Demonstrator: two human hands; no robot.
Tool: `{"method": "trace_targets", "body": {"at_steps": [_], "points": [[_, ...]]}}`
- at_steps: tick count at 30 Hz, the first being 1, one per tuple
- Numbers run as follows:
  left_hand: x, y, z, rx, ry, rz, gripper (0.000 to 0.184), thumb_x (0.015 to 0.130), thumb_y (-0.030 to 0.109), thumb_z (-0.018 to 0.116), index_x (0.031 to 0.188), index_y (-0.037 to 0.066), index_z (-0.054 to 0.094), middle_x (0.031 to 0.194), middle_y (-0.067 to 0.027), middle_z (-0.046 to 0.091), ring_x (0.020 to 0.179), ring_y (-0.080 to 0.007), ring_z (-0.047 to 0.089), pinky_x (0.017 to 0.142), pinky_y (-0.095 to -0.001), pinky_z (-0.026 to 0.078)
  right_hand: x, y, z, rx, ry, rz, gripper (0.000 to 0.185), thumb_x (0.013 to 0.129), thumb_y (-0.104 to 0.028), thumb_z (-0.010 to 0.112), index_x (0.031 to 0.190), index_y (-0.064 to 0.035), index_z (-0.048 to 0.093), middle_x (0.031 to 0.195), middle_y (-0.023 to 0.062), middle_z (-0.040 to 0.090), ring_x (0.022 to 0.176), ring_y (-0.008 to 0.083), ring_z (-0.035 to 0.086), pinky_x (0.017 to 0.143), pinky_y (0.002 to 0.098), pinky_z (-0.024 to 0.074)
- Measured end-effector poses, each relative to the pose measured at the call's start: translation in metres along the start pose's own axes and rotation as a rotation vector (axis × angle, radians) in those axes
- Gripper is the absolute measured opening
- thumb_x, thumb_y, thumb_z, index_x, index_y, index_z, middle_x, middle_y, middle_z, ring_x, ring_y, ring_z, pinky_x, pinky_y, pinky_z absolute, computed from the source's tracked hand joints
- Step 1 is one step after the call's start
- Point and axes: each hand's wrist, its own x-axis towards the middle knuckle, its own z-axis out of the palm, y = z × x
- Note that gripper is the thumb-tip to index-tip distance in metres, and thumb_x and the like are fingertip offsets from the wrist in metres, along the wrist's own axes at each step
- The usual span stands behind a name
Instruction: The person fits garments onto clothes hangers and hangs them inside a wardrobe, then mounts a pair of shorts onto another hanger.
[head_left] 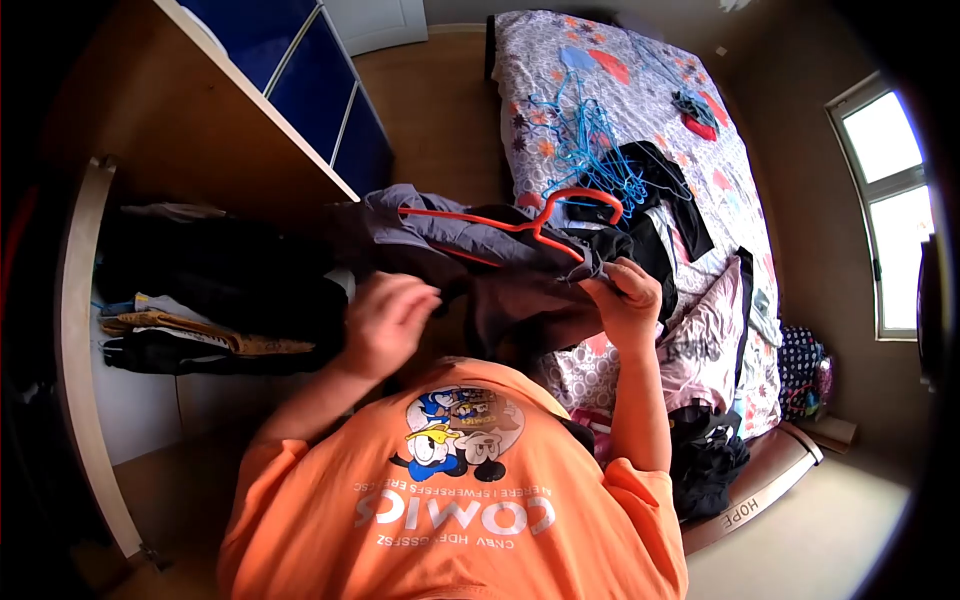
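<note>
My right hand [626, 293] is closed on a grey garment [395, 225], pinching its fabric beside the right end of an orange hanger [515, 227]. The hanger lies along the upper part of the garment, its hook raised and curving to the right. The garment hangs in front of me, its lower part dark and in shadow. My left hand [385, 318] is just below the garment's left part, apart from it. Its fingers are curled together and slightly blurred, with nothing visible in them.
On the left, an opened wardrobe [90, 300] holds dark clothes [215, 270] and a tan hanger [215, 333]. The bed [535, 90] at the right bears a tangle of blue hangers [600, 150], black clothes [660, 185] and a pink garment [705, 335]. A window [885, 190] is at far right.
</note>
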Motion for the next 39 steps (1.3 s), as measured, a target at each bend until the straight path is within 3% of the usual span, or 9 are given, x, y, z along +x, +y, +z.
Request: {"method": "trace_targets", "body": {"at_steps": [2,3,5,14,24,27,36,38,39], "points": [[-0.019,0.001,0.036,-0.176,-0.109,-0.399,0.021,0.077,0.004,0.069,0.096,0.003,0.06,0.083,-0.0059,0.061,0.073,-0.0184,0.059,0.069,-0.0267,0.046,0.002,-0.008,0.004,-0.04,-0.01,-0.06,0.019,0.064,0.0,0.076,0.079,0.0012,0.064,0.06,0.0049,0.048,0.05,0.0135,0.046,0.047,0.0243,0.0363],[-0.029,-0.009,0.054,-0.174,-0.106,-0.4,0.021,0.077,0.004,0.069,0.096,0.003,0.06,0.083,-0.0059,0.061,0.073,-0.0184,0.059,0.069,-0.0267,0.046,0.002,-0.011,0.007,-0.033,-0.015,-0.062,0.02,0.064,-0.001,0.077,0.079,0.0008,0.064,0.06,0.0059,0.048,0.049,0.015,0.047,0.047,0.0252,0.0367],[-0.037,-0.028,0.082,-0.657,0.122,-0.825,0.017,0.081,0.008,0.067,0.096,0.003,0.061,0.082,-0.0029,0.062,0.074,-0.0117,0.058,0.068,-0.0238,0.044,0.002,-0.014,0.012,-0.046,-0.025,-0.071,0.02,0.063,-0.002,0.077,0.079,0.0005,0.064,0.06,0.0063,0.048,0.049,0.0159,0.047,0.046,0.0256,0.0371],[-0.027,-0.025,0.081,-1.0,0.028,-1.089,0.014,0.085,0.015,0.064,0.097,0.008,0.06,0.087,0.0006,0.061,0.081,-0.008,0.056,0.07,-0.0241,0.043,0.001,-0.012,0.019,-0.051,-0.036,-0.079,0.021,0.064,-0.003,0.077,0.08,0.0005,0.064,0.06,0.0076,0.049,0.049,0.0183,0.048,0.047,0.0265,0.0381],[-0.023,-0.022,0.079,-0.966,0.153,-1.051,0.012,0.084,0.014,0.066,0.091,0.004,0.064,0.074,0.0034,0.06,0.066,-0.0045,0.052,0.06,-0.0189,0.04,0.001,-0.014,0.021,-0.061,-0.067,-0.101,0.02,0.064,-0.003,0.076,0.08,0.0004,0.064,0.059,0.0071,0.047,0.048,0.0189,0.046,0.046,0.027,0.0364],[-0.033,-0.025,0.08,-0.949,0.095,-1.035,0.018,0.084,0.012,0.066,0.099,0.006,0.061,0.089,0.0,0.063,0.077,-0.007,0.057,0.067,-0.0234,0.045,0.002,-0.012,0.023,-0.05,-0.076,-0.088,0.02,0.065,-0.004,0.076,0.08,0.0004,0.063,0.059,0.0073,0.048,0.048,0.0189,0.047,0.046,0.0269,0.0367],[-0.028,-0.01,0.072,-0.843,0.287,-0.94,0.016,0.076,0.004,0.072,0.082,0.004,0.057,0.076,-0.0022,0.061,0.066,-0.0093,0.054,0.062,-0.0228,0.044,0.006,-0.008,0.029,-0.028,-0.085,-0.086,0.019,0.066,-0.003,0.075,0.08,0.0004,0.064,0.06,0.0076,0.049,0.048,0.0188,0.049,0.046,0.027,0.0379],[-0.024,0.003,0.049,-0.133,0.075,-0.309,0.024,0.069,0.005,0.077,0.081,0.005,0.056,0.07,-0.0056,0.057,0.061,-0.0152,0.054,0.061,-0.0261,0.044,0.01,-0.005,0.03,-0.042,-0.047,-0.091,0.018,0.066,-0.003,0.075,0.08,0.0002,0.064,0.059,0.0075,0.049,0.048,0.0186,0.049,0.046,0.0274,0.0381],[-0.02,0.005,0.043,-0.133,0.112,-0.179,0.028,0.066,0.005,0.079,0.082,0.007,0.056,0.07,-0.0069,0.053,0.06,-0.023,0.052,0.06,-0.0302,0.043,0.012,-0.003,0.03,-0.055,-0.01,-0.094,0.018,0.066,-0.003,0.075,0.081,-0.0001,0.065,0.059,0.0074,0.049,0.048,0.0185,0.049,0.046,0.0277,0.0383]]}}
